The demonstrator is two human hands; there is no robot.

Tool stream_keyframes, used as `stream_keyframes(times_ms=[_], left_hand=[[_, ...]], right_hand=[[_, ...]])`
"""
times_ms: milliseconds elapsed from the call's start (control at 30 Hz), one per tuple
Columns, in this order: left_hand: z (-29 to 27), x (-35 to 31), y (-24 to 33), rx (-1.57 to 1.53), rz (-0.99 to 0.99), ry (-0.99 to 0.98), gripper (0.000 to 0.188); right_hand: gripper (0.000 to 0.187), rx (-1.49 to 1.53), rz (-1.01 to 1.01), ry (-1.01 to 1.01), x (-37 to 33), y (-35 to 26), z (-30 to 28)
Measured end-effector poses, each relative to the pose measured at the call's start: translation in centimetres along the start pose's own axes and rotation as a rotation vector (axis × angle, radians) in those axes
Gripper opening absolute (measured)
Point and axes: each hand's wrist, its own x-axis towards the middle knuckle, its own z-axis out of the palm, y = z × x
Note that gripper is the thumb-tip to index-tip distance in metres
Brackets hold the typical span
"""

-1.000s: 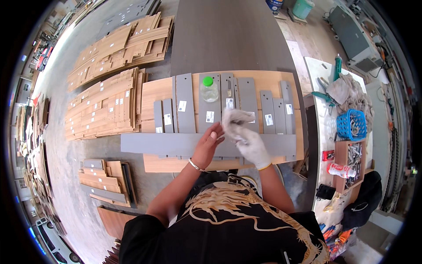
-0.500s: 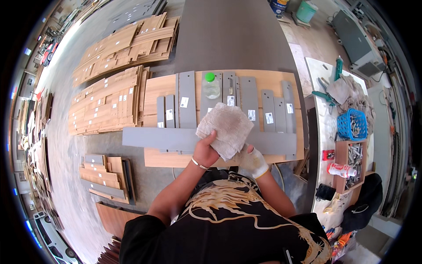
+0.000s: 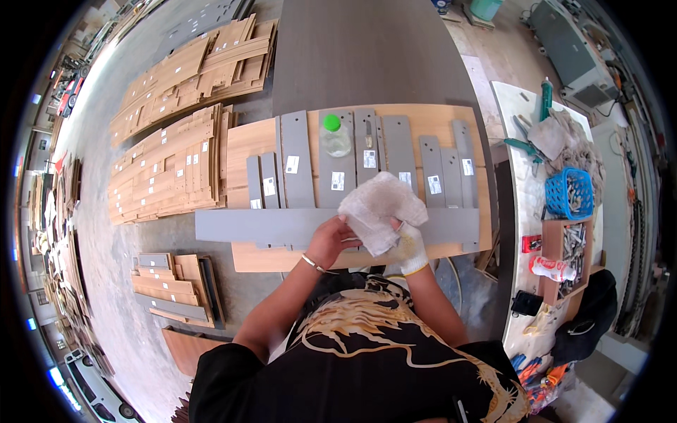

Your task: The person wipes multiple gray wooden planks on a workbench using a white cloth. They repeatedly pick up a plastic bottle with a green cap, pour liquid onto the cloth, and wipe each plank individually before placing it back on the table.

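Observation:
A pale, folded cloth [image 3: 381,201] is held between my hands over a long grey board [image 3: 257,224] that lies crosswise. My left hand [image 3: 330,243], bare with a light bracelet at the wrist, grips the cloth's lower left edge. Wearing a whitish work glove, my right hand [image 3: 409,248] pinches its lower right side, where a flap folds over the fingers. Behind the long board, several narrow grey boards [image 3: 295,190] with white labels lie side by side on a wood-coloured panel [image 3: 243,151]. A clear bottle with a green cap [image 3: 336,139] stands among them.
A small slim tool [image 3: 369,134] rests on one grey board. On the right, a side bench [image 3: 518,211] carries a blue basket [image 3: 568,193], a wooden box of hardware [image 3: 577,247] and a phone [image 3: 526,303]. Stacked wooden panels [image 3: 169,166] lie on the left.
The cloth has moved slightly right, and its right side now folds over toward my gloved hand. My left hand has shifted from the cloth's lower middle to its left edge.

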Motion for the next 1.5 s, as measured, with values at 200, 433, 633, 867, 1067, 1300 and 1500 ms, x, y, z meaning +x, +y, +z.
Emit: stream_keyframes(times_ms=[200, 433, 633, 867, 1067, 1300, 1500], left_hand=[[-7.5, 9.4, 3.9, 0.826, 0.487, 0.378, 0.051], [-5.5, 20.0, 13.4, 1.066, 0.751, 0.170, 0.097], [-0.5, 21.1, 14.5, 1.454, 0.663, -0.013, 0.057], [5.6, 15.9, 15.3, 2.295, 1.080, 0.018, 0.031], [7.8, 11.5, 16.5, 2.413, 1.107, -0.136, 0.024], [4.8, 10.4, 19.1, 2.411, 1.089, 0.117, 0.021], [2.7, 10.4, 19.6, 2.225, 1.254, 0.156, 0.028]], right_hand=[[0.045, -0.136, -0.056, 0.396, 3.8, -1.8, -9.5], [0.050, 0.082, -0.129, 0.237, 3.5, -3.3, -5.3], [0.058, 0.069, -0.183, 0.165, 4.4, -4.1, -3.8], [0.067, 0.072, -0.144, 0.119, 6.5, -5.0, -0.1], [0.076, 0.049, -0.158, 0.053, 7.7, -5.0, 1.1], [0.070, 0.083, -0.117, -0.048, 8.1, -4.9, 3.4], [0.071, 0.102, -0.045, -0.042, 9.1, -4.0, 5.9]])
